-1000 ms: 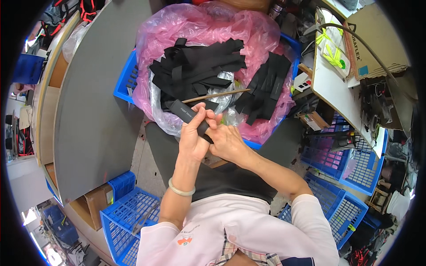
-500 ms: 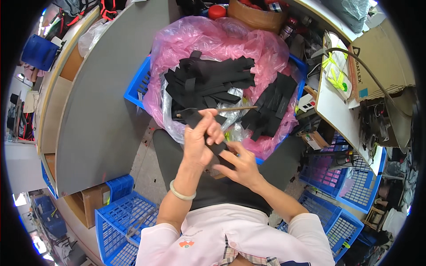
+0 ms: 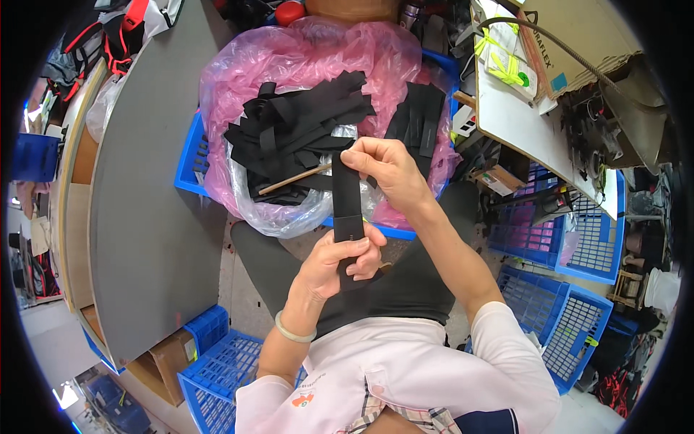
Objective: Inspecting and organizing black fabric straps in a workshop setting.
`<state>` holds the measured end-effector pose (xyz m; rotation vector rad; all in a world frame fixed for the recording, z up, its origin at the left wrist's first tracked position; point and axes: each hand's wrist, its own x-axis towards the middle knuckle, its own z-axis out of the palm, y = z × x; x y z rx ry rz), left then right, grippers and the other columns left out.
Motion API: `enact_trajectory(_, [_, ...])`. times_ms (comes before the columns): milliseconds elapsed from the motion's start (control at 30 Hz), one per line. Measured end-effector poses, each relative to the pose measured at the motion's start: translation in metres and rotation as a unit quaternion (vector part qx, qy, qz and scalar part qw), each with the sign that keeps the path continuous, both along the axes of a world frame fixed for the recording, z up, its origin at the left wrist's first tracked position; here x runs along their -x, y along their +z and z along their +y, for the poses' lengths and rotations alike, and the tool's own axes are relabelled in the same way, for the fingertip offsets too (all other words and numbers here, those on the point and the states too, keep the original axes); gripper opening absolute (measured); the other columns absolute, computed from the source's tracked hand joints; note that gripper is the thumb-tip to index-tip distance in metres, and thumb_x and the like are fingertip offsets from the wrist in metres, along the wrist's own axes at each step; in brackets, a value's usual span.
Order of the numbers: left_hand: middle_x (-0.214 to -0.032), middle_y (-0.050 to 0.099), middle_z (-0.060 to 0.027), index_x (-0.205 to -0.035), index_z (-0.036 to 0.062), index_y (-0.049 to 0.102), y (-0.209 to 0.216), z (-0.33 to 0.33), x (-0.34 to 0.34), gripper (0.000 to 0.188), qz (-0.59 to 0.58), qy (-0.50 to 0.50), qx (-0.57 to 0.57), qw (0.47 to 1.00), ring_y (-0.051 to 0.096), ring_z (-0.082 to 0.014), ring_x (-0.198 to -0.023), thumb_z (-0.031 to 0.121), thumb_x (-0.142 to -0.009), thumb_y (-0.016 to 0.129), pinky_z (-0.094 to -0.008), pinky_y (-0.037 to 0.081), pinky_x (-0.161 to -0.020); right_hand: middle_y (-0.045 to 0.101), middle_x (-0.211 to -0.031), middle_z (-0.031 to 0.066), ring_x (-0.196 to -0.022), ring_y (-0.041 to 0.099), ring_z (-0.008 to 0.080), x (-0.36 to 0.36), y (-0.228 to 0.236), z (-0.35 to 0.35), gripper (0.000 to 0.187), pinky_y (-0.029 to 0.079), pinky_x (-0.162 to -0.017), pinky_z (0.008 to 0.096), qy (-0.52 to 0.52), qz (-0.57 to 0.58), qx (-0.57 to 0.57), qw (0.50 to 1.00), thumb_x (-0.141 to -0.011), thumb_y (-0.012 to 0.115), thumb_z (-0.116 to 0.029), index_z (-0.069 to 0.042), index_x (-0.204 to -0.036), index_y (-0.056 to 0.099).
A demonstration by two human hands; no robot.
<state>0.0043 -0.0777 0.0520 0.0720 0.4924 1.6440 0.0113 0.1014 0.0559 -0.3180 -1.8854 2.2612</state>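
The item under handling is a flat, matte black fabric strip [image 3: 347, 192], held upright in the view between both hands, in front of the near edge of a blue plastic lattice crate [image 3: 189, 163]. The right hand [image 3: 390, 172] pinches the strip's upper end between thumb and forefinger; its other fingers are curled. The left hand [image 3: 329, 267] grasps the lower part, thumb laid across the face and fingers bent around from the right side. A crosswise edge is visible on the strip just above the left thumb. The strip's lowest portion is dark against the dark grey trousers [image 3: 271, 249], and its exact end cannot be told.

A pale ring-shaped bangle [image 3: 295, 331] sits on the left wrist.

The crate is lined with a crumpled, translucent pink plastic bag [image 3: 238, 69]. Inside it lie a loose heap of black fabric strips [image 3: 307, 119] and, to its right, a more aligned bundle of black fabric strips [image 3: 413, 119], partly hidden by the right hand. A thin brown stick [image 3: 295, 180] slants over the heap's near side, its right end at the held strip's edge; whether they touch cannot be told. A grey tabletop [image 3: 155, 195] stands left of the crate.
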Motion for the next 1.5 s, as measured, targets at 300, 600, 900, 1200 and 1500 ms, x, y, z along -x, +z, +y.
enact_trajectory(300, [-0.076, 0.059, -0.0134, -0.103, -0.0071, 0.053, -0.019, 0.013, 0.008, 0.027, 0.009, 0.027, 0.069, 0.997, 0.055, -0.0179, -0.058, 0.017, -0.091, 0.052, -0.0278, 0.045, -0.055, 0.058, -0.064, 0.0014, -0.055, 0.05, 0.0049, -0.022, -0.03, -0.008, 0.02, 0.039, -0.051, 0.0234, 0.141, -0.139, 0.133, 0.971, -0.077, 0.071, -0.017, 0.001, -0.074, 0.063])
enact_trajectory(600, [-0.076, 0.065, -0.0164, -0.098, -0.0052, 0.056, -0.049, 0.014, -0.014, 0.028, 0.129, 0.013, 0.22, 0.967, 0.065, -0.0218, -0.06, 0.022, -0.09, 0.056, -0.0306, 0.055, -0.059, 0.063, -0.07, 0.0028, -0.06, 0.055, 0.0066, -0.022, -0.068, 0.009, 0.018, 0.043, -0.056, 0.0214, -0.073, -0.111, 0.145, 0.98, -0.077, 0.071, -0.017, 0.0, -0.078, 0.066])
enact_trajectory(900, [-0.084, 0.064, -0.0202, -0.101, -0.0067, 0.053, -0.062, 0.046, -0.009, 0.026, 0.081, 0.007, 0.21, 0.974, 0.066, -0.0254, -0.07, 0.017, -0.092, 0.052, -0.0318, 0.056, -0.061, 0.059, -0.066, -0.0013, -0.053, 0.052, 0.0038, 0.0, -0.113, 0.025, 0.017, 0.04, -0.046, 0.0195, -0.217, -0.138, 0.123, 0.958, -0.084, 0.065, -0.02, -0.006, -0.075, 0.064])
enact_trajectory(1200, [-0.088, 0.064, -0.0177, -0.101, -0.0046, 0.054, -0.092, 0.077, 0.011, 0.025, 0.096, -0.04, 0.212, 0.972, 0.066, -0.0237, -0.073, 0.019, -0.092, 0.053, -0.0307, 0.056, -0.064, 0.057, -0.062, -0.0016, -0.049, 0.05, 0.0067, 0.029, -0.146, 0.095, 0.026, 0.037, -0.045, 0.0218, -0.249, -0.151, 0.045, 0.956, -0.08, 0.07, -0.03, -0.013, -0.067, 0.057])
enact_trajectory(1500, [-0.077, 0.052, -0.0002, -0.104, 0.0032, 0.052, -0.13, 0.01, 0.131, 0.023, 0.417, 0.471, 0.434, 0.644, 0.05, -0.0051, -0.057, 0.012, -0.085, 0.061, -0.0179, 0.042, -0.044, 0.064, -0.084, 0.0145, -0.074, 0.062, 0.0264, 0.045, -0.136, 0.174, 0.046, 0.049, -0.069, 0.0356, -0.33, -0.197, -0.528, 0.757, -0.081, 0.061, -0.041, -0.003, -0.107, 0.06])
